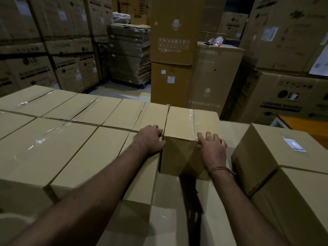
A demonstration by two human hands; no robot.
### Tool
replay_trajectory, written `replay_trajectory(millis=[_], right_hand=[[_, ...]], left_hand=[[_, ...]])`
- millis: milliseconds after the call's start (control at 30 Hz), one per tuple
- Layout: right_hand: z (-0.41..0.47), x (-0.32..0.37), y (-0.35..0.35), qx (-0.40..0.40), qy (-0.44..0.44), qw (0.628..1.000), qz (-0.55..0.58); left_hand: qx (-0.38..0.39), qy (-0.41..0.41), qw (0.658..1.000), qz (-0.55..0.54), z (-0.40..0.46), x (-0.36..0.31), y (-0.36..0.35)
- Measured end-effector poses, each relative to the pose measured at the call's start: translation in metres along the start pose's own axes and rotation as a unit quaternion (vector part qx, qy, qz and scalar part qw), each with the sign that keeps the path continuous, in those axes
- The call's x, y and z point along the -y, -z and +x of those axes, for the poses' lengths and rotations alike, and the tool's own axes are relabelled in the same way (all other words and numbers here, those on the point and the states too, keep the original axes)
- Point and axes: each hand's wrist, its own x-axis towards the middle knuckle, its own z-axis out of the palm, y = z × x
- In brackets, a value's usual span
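Observation:
A taped brown carton (pixel 179 125) sits at the right end of a row of like cartons (pixel 71 132), on a lower layer of boxes. My left hand (pixel 150 138) grips its near left top corner, fingers curled into the gap beside the neighbouring carton. My right hand (pixel 212 148) lies flat against the carton's near face at the right corner, fingers straight and reaching over the top edge. A bracelet is on the right wrist.
Another carton with a white label (pixel 276 150) stands skewed to the right, on a box. Tall stacks of appliance cartons (pixel 170 50) rise beyond, with a strip of floor (pixel 124 89) between. An orange surface (pixel 305 125) shows at far right.

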Motion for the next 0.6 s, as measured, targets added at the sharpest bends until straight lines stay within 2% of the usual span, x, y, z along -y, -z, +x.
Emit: replay_trajectory(millis=[233,600], right_hand=[[0.0032,-0.0046,0.0035,-0.004,0.022,1.000,0.007],[0.0020,0.0022,-0.0008,-0.014,0.003,1.000,0.010]], left_hand=[[-0.005,-0.005,1.000,0.012,-0.0001,-0.0015,-0.0012],[0.004,-0.001,1.000,0.021,0.0008,-0.0013,0.0004]])
